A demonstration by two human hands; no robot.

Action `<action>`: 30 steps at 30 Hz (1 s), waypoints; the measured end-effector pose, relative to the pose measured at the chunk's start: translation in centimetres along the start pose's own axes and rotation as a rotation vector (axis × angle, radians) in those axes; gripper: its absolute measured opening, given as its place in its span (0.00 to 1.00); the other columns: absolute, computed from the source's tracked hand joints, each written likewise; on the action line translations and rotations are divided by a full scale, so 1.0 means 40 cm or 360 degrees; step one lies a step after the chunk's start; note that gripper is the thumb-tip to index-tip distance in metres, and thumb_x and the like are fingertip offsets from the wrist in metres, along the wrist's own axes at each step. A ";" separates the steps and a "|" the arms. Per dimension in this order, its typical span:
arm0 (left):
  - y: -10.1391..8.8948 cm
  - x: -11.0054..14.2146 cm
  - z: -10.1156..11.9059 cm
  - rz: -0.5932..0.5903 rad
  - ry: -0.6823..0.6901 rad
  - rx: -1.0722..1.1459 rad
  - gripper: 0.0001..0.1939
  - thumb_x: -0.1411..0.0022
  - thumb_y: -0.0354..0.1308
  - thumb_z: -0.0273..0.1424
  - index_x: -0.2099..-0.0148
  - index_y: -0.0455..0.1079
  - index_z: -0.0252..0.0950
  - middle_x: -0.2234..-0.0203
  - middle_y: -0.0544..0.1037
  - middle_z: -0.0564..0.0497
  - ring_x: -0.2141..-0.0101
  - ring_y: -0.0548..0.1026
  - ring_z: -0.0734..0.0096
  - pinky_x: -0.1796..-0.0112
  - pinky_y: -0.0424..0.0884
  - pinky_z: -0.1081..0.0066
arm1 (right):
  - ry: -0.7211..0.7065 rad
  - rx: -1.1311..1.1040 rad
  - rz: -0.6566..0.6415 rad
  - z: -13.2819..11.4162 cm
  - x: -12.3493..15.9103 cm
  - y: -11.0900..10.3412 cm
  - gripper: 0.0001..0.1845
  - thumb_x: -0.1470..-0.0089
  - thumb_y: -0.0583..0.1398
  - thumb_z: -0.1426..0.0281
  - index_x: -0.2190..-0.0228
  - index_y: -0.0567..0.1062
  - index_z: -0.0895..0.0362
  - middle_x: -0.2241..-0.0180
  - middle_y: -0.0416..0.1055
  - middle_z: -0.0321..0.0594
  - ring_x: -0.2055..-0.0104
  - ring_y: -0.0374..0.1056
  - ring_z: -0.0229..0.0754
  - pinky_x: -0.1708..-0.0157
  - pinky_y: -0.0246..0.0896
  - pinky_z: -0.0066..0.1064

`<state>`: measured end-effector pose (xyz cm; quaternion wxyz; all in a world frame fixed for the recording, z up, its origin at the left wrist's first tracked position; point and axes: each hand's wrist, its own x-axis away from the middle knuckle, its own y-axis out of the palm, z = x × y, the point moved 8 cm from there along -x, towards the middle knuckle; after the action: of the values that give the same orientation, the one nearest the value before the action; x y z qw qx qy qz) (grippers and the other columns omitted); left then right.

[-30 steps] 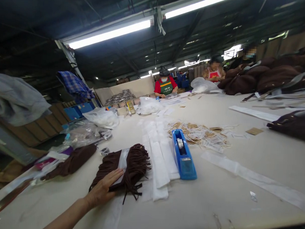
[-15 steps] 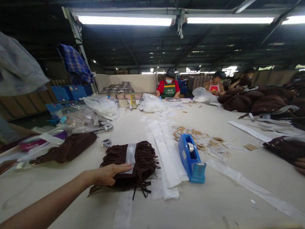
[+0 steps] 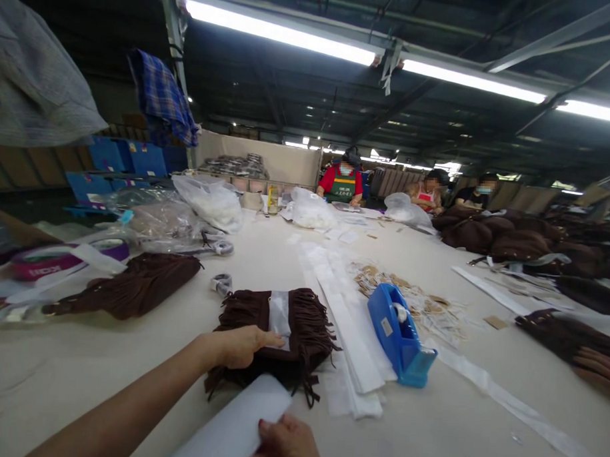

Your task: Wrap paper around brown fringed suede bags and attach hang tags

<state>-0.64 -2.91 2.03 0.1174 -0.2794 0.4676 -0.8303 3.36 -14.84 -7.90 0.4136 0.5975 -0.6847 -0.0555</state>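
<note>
A dark brown fringed bag (image 3: 302, 322) lies on the table before me, with a pale translucent strip (image 3: 279, 311) across its middle. My left hand (image 3: 245, 346) rests on the bag's near side, fingers stretched out over the end of that strip. At the bottom of the view my right hand (image 3: 287, 444) pinches a white translucent strip (image 3: 228, 422) by its edge. That strip's far end touches or overlaps the bag's near edge; I cannot tell which. Just right of the bag lie several more white strips (image 3: 349, 330), beside a blue tape dispenser (image 3: 400, 335).
Tags with strings (image 3: 427, 306) are heaped behind the dispenser. Another brown bag (image 3: 137, 286) and a purple tape roll (image 3: 46, 263) lie left. Brown bags (image 3: 515, 239) pile up at right. Co-workers, one in a green apron (image 3: 343, 184), sit across the table (image 3: 459, 407).
My right hand has come into view from below with a white strip. My left hand stays on the bag. The view has tilted and shifted slightly.
</note>
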 end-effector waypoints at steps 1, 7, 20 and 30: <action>0.000 0.002 0.001 -0.0008 -0.0001 -0.0005 0.43 0.60 0.44 0.09 0.40 0.55 0.37 0.41 0.57 0.49 0.43 0.58 0.64 0.44 0.54 0.65 | 0.0033 -0.0069 0.0122 0.002 -0.017 -0.008 0.24 0.75 0.69 0.60 0.77 0.66 0.59 0.85 0.68 0.35 0.83 0.67 0.38 0.85 0.58 0.23; 0.001 -0.001 -0.004 -0.0056 0.0037 -0.0029 0.43 0.60 0.44 0.10 0.39 0.53 0.38 0.41 0.56 0.49 0.43 0.59 0.63 0.45 0.56 0.65 | -0.0246 -0.0323 0.0508 -0.078 -0.038 -0.064 0.27 0.78 0.71 0.64 0.78 0.61 0.55 0.82 0.69 0.32 0.75 0.72 0.40 0.77 0.67 0.24; 0.030 0.008 0.003 -0.0028 0.0132 -0.0083 0.43 0.58 0.42 0.11 0.37 0.49 0.35 0.39 0.50 0.45 0.41 0.51 0.67 0.43 0.53 0.64 | -0.0403 -0.0183 0.0473 -0.119 -0.077 -0.083 0.17 0.68 0.66 0.63 0.77 0.64 0.53 0.78 0.68 0.32 0.73 0.72 0.42 0.74 0.68 0.29; 0.062 0.018 0.015 0.0197 0.0140 -0.0185 0.41 0.55 0.55 0.23 0.38 0.48 0.29 0.39 0.50 0.35 0.40 0.50 0.53 0.43 0.53 0.57 | -0.0405 -0.0202 0.0494 -0.142 -0.086 -0.050 0.18 0.72 0.67 0.63 0.77 0.66 0.55 0.76 0.70 0.35 0.74 0.70 0.38 0.72 0.67 0.27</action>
<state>-1.05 -4.99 0.47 0.1315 -0.2194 0.5363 -0.8044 8.29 -10.07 -7.05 0.3642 0.4459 -0.8103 -0.1090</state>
